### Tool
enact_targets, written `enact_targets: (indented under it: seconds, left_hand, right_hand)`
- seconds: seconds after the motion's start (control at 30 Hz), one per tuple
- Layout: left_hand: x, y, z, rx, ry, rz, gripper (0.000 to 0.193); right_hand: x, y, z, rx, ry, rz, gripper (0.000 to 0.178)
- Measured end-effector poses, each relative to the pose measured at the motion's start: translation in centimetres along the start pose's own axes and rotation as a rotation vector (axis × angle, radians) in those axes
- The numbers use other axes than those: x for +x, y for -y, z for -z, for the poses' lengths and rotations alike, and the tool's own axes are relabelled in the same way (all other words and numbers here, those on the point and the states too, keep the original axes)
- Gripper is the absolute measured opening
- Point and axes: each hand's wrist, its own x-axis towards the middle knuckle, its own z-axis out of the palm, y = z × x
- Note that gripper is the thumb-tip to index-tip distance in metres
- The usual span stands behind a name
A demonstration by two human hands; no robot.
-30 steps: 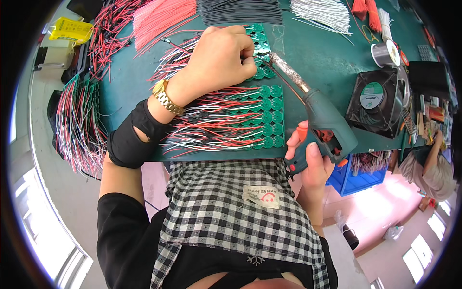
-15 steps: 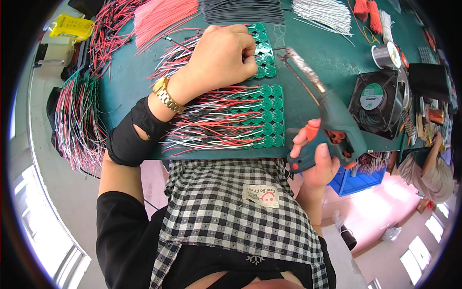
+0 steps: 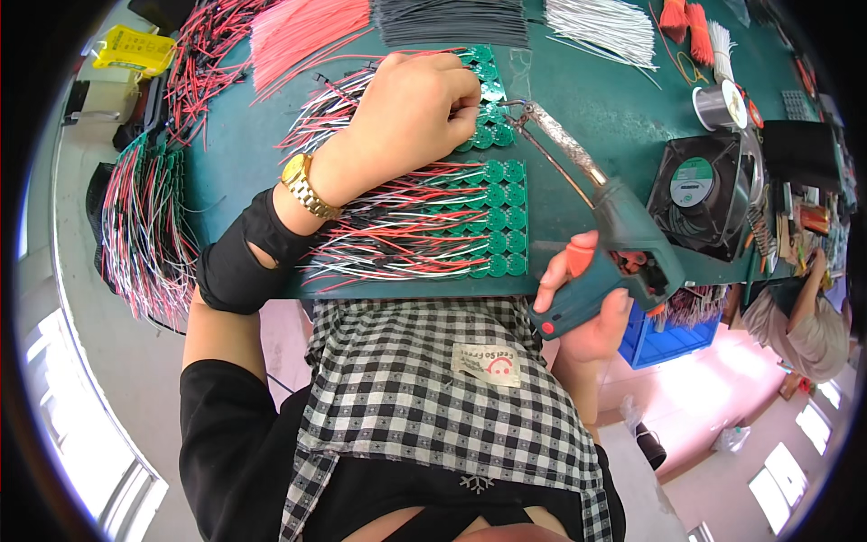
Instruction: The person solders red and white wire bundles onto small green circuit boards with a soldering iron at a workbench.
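Observation:
My right hand point(image 3: 591, 316) is wrapped round a dark green soldering gun point(image 3: 643, 239), with a finger at its orange trigger. The gun's bent tip lies at the right edge of the far green circuit board panel point(image 3: 490, 134); I cannot tell whether it touches. Over the left part of that panel rests my left hand point(image 3: 411, 104), its fingers curled together at the boards, and what they pinch is hidden. Nearer me lies a second panel of small round circuit boards point(image 3: 506, 217), with red, white and black wires point(image 3: 388, 226) trailing off its left side.
Bundles of red wires point(image 3: 307, 36), black wires point(image 3: 452, 20) and white wires point(image 3: 601, 32) lie along the back. A solder spool point(image 3: 720, 106) and a black fan point(image 3: 700, 194) stand at right. Wired boards point(image 3: 149, 230) hang at left; a blue crate point(image 3: 668, 334) sits below the table.
The soldering gun has shifted a little left, bringing its tip from beside the far panel to that panel's right edge. My left hand stays nearly in place.

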Motion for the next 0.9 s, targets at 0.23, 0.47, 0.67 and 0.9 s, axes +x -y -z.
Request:
enact_targets:
  seconds: [0.23, 0.47, 0.67, 0.9]
  left_hand:
    - [0.1, 0.3, 0.2, -0.104, 0.033, 0.026, 0.008]
    - [0.2, -0.1, 0.4, -0.199, 0.087, 0.146, 0.008]
    - [-0.1, 0.2, 0.0, -0.149, 0.036, 0.059, 0.008]
    - [0.4, 0.0, -0.2, -0.147, 0.015, 0.007, 0.007]
  right_hand:
    - [0.2, -0.7, -0.9, -0.335, -0.021, 0.103, 0.065]
    - [0.0, -0.8, -0.7, -0.312, -0.031, 0.100, 0.065]
    - [-0.3, -0.6, -0.8, -0.308, -0.050, 0.064, 0.063]
    - [0.0, 0.0, -0.6, -0.305, -0.049, 0.030, 0.057]
